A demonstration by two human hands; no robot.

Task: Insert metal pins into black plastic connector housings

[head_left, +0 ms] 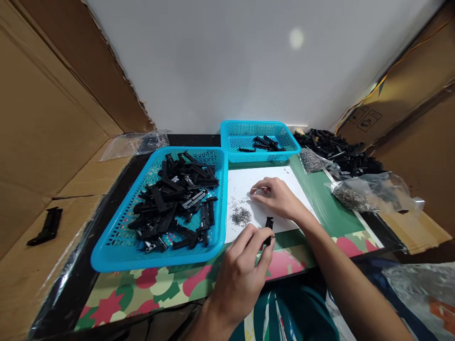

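Note:
My left hand [244,265] is closed around a small black plastic part [269,222], with the part's upper end standing out above my fingers near the front edge of a white sheet [284,227]. Over that sheet, my right hand [279,196] pinches a thin, shiny metal piece [261,189] between thumb and fingertips; it is too small to tell whether it is a pin or a spring. A heap of tiny metal pieces [241,216] lies on the paper between both hands, with some scattered around it.
A large blue basket [159,261] full of black parts is on the left. Behind stands a smaller blue basket [261,157] with several parts. Black parts [341,151] are piled at right, beside clear bags [350,196] of metal pieces. One black part [48,226] lies on cardboard far left.

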